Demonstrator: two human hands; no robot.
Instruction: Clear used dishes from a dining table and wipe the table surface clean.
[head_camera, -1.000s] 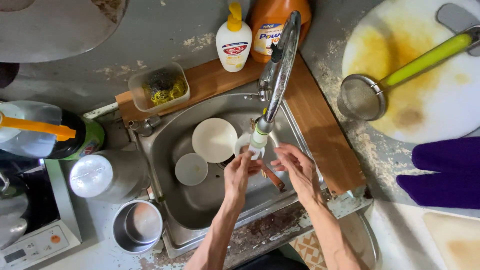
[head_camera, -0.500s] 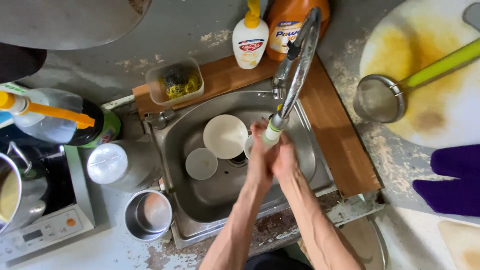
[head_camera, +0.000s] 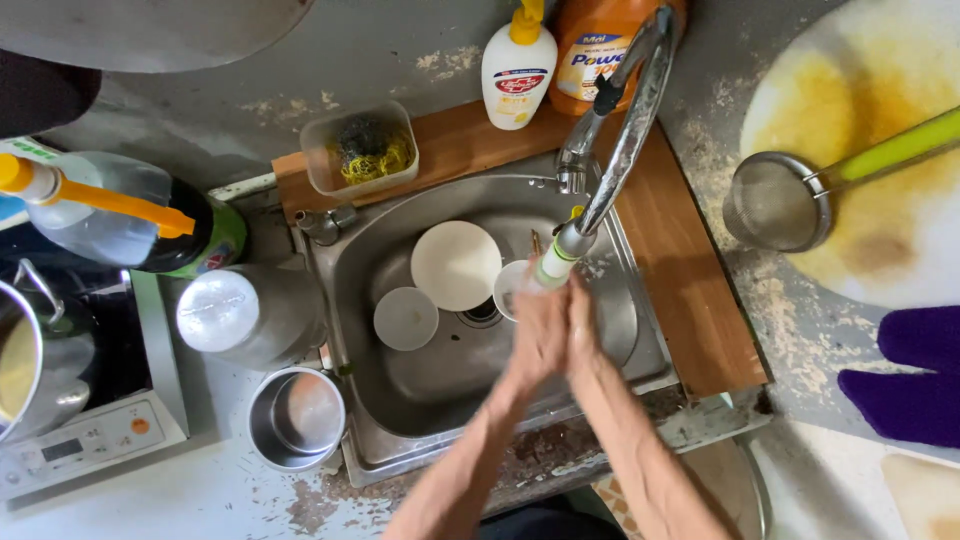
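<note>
My left hand (head_camera: 537, 333) and my right hand (head_camera: 582, 335) are pressed together, palm against palm, right under the white and green nozzle of the curved metal tap (head_camera: 620, 140). They are blurred with motion and hold nothing that I can see. Below them lies the steel sink (head_camera: 400, 390). In it sit a white plate (head_camera: 455, 264), a small white bowl (head_camera: 405, 318) and a white cup (head_camera: 510, 284) partly hidden by my left hand.
A hand-soap pump bottle (head_camera: 518, 62) and an orange detergent bottle (head_camera: 590, 52) stand behind the tap on a wooden board (head_camera: 690, 290). A tub of scourers (head_camera: 360, 148), steel pots (head_camera: 296, 417), a large drink bottle (head_camera: 120, 220) and a green-handled strainer (head_camera: 780, 205) surround the sink.
My hands were apart a second ago, then came together under the nozzle and now rub, blurred. The view has shifted slightly.
</note>
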